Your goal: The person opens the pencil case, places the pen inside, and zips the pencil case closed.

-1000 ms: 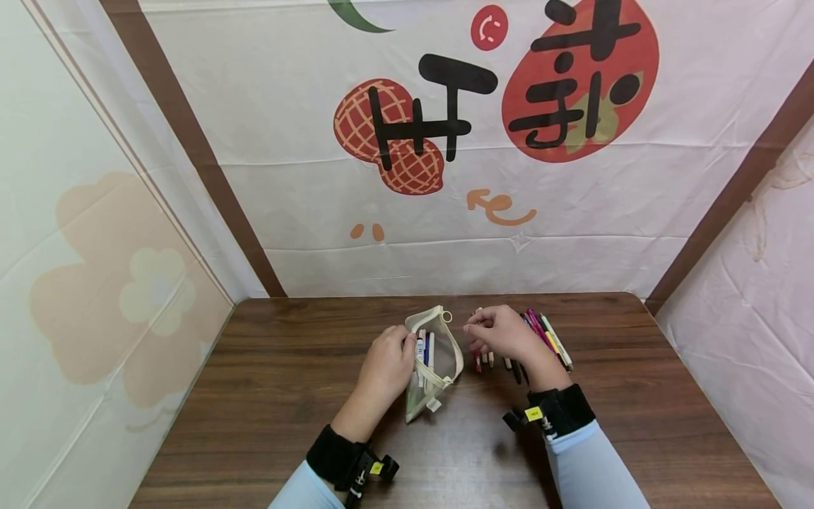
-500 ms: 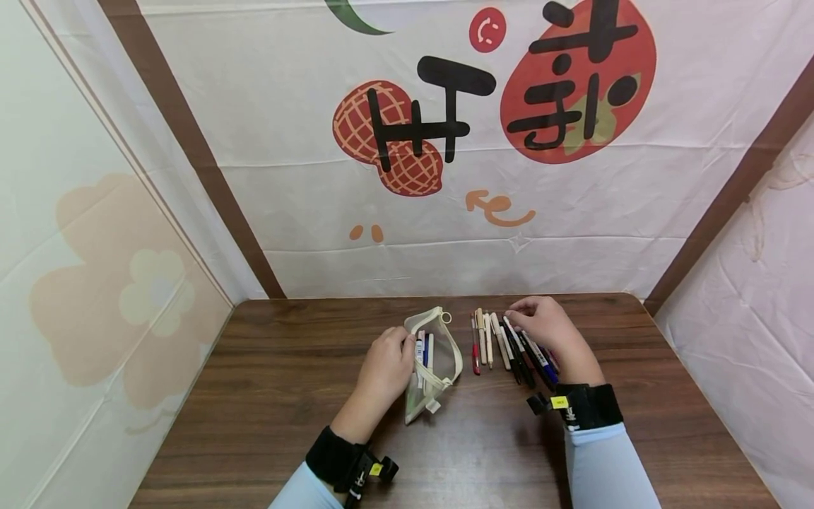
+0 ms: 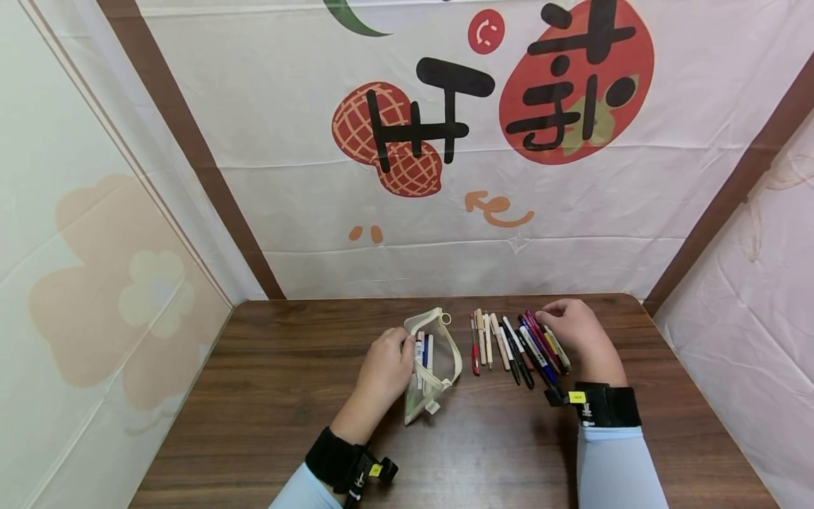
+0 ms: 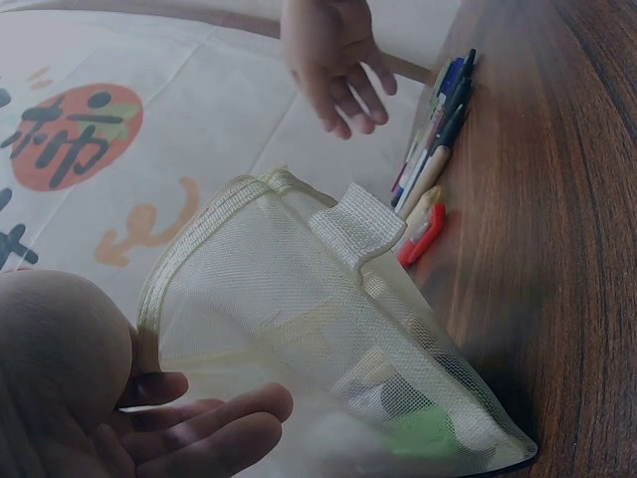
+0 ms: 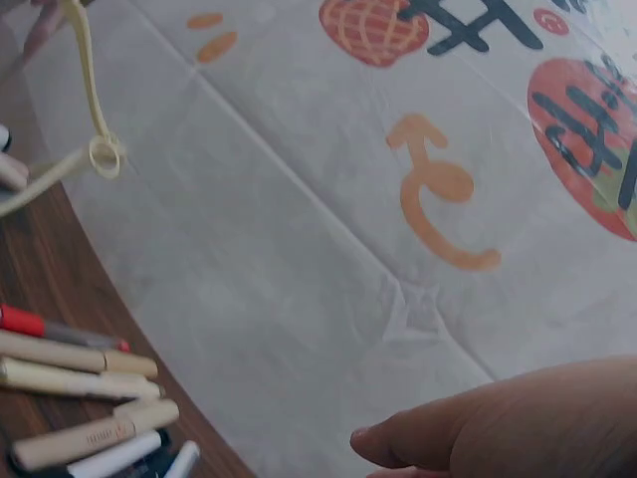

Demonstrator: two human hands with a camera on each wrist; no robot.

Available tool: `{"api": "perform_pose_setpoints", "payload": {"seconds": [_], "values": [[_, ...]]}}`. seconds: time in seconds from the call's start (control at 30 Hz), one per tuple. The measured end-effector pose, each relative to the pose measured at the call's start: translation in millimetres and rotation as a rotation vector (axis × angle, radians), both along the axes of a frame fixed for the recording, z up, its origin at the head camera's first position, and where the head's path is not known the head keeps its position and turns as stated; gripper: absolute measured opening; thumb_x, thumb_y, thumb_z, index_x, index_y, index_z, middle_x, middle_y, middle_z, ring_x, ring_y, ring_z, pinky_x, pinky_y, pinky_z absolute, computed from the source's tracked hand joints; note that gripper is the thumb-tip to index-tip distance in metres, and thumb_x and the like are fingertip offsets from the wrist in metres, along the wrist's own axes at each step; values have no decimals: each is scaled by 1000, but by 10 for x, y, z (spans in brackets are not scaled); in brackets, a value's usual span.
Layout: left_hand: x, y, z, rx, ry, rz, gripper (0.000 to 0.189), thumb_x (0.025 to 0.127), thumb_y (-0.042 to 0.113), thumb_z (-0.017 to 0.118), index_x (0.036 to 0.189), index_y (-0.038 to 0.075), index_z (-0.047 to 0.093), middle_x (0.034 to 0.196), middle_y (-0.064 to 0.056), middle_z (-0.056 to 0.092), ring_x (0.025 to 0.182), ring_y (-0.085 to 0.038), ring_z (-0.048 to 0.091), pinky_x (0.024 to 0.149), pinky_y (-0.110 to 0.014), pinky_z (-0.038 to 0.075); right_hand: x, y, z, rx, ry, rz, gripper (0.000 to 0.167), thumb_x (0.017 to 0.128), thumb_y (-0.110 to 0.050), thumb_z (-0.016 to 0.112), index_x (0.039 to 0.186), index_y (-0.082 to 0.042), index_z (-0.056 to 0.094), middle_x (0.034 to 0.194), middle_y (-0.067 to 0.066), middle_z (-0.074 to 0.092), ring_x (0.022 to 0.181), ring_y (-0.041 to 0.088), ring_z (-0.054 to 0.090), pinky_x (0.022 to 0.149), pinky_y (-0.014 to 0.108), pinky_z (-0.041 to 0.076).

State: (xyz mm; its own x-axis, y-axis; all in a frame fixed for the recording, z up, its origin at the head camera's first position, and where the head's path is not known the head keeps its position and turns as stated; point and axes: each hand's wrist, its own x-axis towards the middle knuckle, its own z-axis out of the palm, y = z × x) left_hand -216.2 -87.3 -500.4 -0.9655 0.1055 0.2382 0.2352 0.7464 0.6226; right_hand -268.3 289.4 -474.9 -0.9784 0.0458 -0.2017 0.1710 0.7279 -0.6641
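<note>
My left hand [image 3: 384, 364] pinches the rim of a cream mesh zip pouch [image 3: 413, 410], which stands with its mouth spread wide. Several pens [image 3: 428, 353] show inside it. To the right of the pouch, a row of loose pens lies on the table, from a red pen [image 3: 475, 357] through beige, black and blue ones to purple and yellow at the far end. Over that right end hovers my right hand [image 3: 575, 332]. Its fingers look loosely bent with nothing between them in the left wrist view, where the hand [image 4: 333, 60] appears beyond the pouch [image 4: 239, 269].
The brown wooden table [image 3: 286, 396] ends at a white printed cloth [image 3: 305, 212] hanging behind it. Further cloth panels close off the left and right sides. A zipper pull ring [image 5: 106, 156] sits at the pouch's far corner.
My right hand has moved rightward along the row of pens, from beside the pouch to the far end, uncovering the pens. My left hand and the pouch have stayed in place.
</note>
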Motion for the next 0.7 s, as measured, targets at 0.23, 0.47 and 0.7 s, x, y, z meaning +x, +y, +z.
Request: {"api": "perform_pose_setpoints", "payload": {"seconds": [0.23, 0.47, 0.7], "values": [[2, -2, 4, -6, 0, 0, 25, 116, 18, 57, 105, 4, 74, 99, -10, 70, 85, -24, 63, 80, -45, 57, -30, 175, -135, 125, -23, -40, 52, 116, -34, 62, 144, 9, 67, 149, 37, 65, 136, 56, 65, 112, 69, 55], [0, 3, 0, -4, 5, -3, 25, 116, 19, 57, 106, 3, 74, 99, -10, 70, 84, -23, 63, 80, -44, 57, -63, 279, -239, 174, -77, -55, 52, 112, -31, 68, 139, 13, 68, 139, 37, 71, 124, 51, 72, 107, 66, 59], [0, 5, 2, -1, 4, -2, 25, 116, 19, 57, 106, 3, 74, 99, -10, 70, 84, -23, 62, 80, -44, 57, -99, 285, -335, 182, -97, -65, 45, 111, -28, 71, 132, 11, 72, 132, 35, 74, 115, 47, 75, 98, 62, 62]]}}
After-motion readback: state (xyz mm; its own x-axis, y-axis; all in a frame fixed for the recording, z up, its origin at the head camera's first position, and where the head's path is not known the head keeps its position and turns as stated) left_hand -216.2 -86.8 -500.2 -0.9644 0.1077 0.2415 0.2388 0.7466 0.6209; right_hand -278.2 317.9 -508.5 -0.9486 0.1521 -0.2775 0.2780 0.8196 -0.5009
